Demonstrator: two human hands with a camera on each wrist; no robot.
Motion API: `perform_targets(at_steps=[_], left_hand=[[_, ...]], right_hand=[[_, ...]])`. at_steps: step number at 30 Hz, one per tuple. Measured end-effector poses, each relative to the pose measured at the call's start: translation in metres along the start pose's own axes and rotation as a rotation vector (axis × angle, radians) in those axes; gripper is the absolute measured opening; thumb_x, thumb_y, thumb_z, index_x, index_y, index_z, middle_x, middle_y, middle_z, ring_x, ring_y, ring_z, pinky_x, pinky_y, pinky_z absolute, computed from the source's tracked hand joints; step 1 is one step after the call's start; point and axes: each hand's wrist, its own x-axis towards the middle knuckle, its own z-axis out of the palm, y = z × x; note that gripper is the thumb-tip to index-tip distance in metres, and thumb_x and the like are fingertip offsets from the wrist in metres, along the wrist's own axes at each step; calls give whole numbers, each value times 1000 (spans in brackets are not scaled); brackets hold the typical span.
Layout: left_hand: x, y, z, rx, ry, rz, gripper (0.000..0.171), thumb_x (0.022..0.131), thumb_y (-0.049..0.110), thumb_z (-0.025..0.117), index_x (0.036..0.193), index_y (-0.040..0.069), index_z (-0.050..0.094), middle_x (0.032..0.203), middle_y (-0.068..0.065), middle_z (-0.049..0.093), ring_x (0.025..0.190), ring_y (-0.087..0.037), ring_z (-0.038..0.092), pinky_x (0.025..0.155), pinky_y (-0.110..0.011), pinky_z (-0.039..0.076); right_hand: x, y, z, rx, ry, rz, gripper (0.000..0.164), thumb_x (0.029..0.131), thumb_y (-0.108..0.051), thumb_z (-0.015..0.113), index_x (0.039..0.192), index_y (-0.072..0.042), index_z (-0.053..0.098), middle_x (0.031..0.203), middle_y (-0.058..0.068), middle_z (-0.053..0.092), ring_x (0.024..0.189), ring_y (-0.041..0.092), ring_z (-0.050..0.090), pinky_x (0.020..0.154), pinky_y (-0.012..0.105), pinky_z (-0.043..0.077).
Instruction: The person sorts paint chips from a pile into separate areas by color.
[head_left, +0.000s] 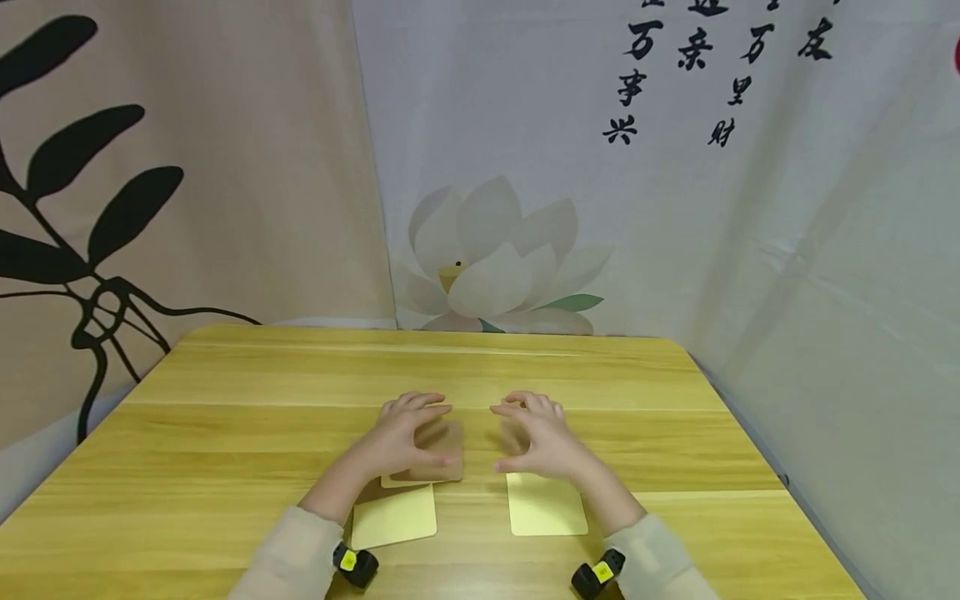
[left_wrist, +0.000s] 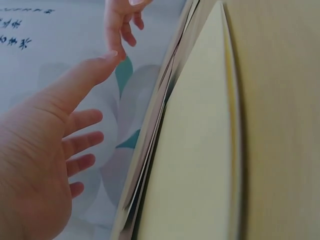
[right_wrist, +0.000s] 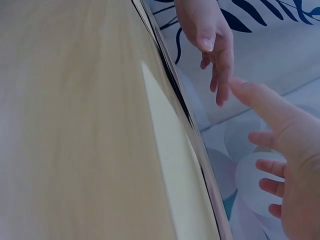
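The broad yellow wooden tabletop (head_left: 697, 433) is gleaming faintly; the right pale-yellow square paper-like card (head_left: 547, 507) and far white cloth (head_left: 495, 100) are looking matt.

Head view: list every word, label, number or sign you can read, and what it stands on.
"万事兴", white backdrop; character above cut off.
"亲", same; character above cut off.
"万里财", same; character above cut off.
"友", same; mark above cut off.
Red mark: cut off, unreadable.
Yellow wrist stickers: too small to read.
Yellow cards: none visible.

a gap parts the left hand (head_left: 398, 437) from the right hand (head_left: 548, 439), yellow cards (head_left: 546, 507) flanking it.
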Motion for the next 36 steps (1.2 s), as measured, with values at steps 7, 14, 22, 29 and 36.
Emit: perform_targets(at_steps=[7,14,22,29,36], left_hand=[[-13,-13,-6,29,-19,-17,81,73,54,76,136,7,54,145,-14,41,132,-36,32,103,-63,16],[-25,-24,-12,38,-24,-37,86,71,59,75,135,4,54,144,-17,42,131,-38,33,102,-65,16],[-35,-39,-13,14,-34,-77,88,71,61,74,135,4,54,143,-16,43,131,-38,32,102,-64,15],[-39,-43,-13,4,-46,-83,87,71,62,73,134,5,55,142,-16,45,130,-39,34,100,-64,18],[-40,-48,-10,-1,-65,-90,87,70,62,74,134,5,55,142,-15,44,131,-40,33,100,-64,17]], right_hand=[[11,-15,13,2,-56,23,80,73,-52,78,140,-19,50,143,10,38,132,29,28,102,58,20],[21,-26,23,45,-101,30,84,72,-54,77,142,-17,48,144,10,37,132,29,25,101,60,20],[31,-27,33,40,-161,43,86,72,-58,75,143,-20,47,147,6,36,135,28,24,103,59,20],[37,-28,42,23,-185,53,85,72,-57,76,144,-21,46,149,5,34,136,29,23,108,61,6],[37,-28,51,7,-211,62,88,71,-59,76,145,-24,44,151,5,31,135,30,25,103,56,20]])
